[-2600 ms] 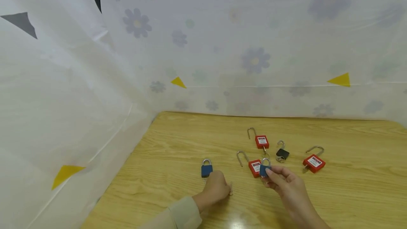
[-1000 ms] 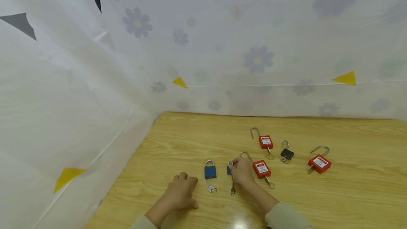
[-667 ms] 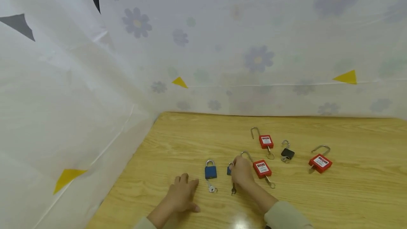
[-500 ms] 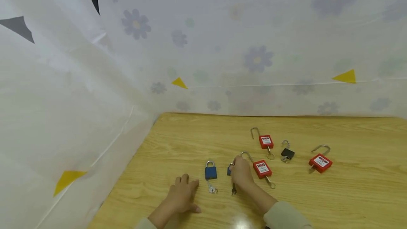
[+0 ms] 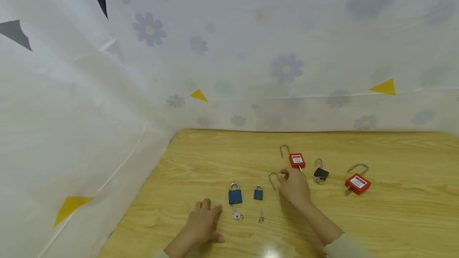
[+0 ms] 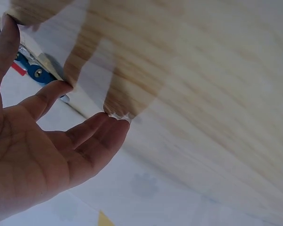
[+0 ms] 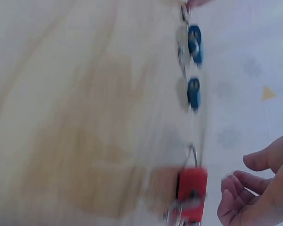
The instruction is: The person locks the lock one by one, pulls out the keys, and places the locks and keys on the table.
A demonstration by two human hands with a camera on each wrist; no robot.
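My left hand (image 5: 202,222) rests on the wooden table by its fingertips, palm raised and fingers (image 6: 92,141) spread, left of the larger blue padlock (image 5: 235,197). A key (image 5: 236,215) on a ring lies below that padlock. To its right stands the smaller blue padlock (image 5: 258,194), shackle closed, with its own key (image 5: 261,215) below. My right hand (image 5: 295,188) is over a red padlock (image 7: 192,190), hiding its body in the head view; only its raised shackle (image 5: 273,180) shows there. In the right wrist view the loosely bent fingers (image 7: 231,200) are beside this padlock, holding nothing.
Another red padlock (image 5: 297,160) with raised shackle lies farther back. To the right are a small black padlock (image 5: 321,174) with keys and a third red padlock (image 5: 357,183), both with shackles up. A pale flowered sheet (image 5: 251,71) hangs behind the table.
My right hand has let go of the smaller blue padlock, set down beside the larger one, and has moved right over the near red padlock. The left hand has stayed still over the last second.
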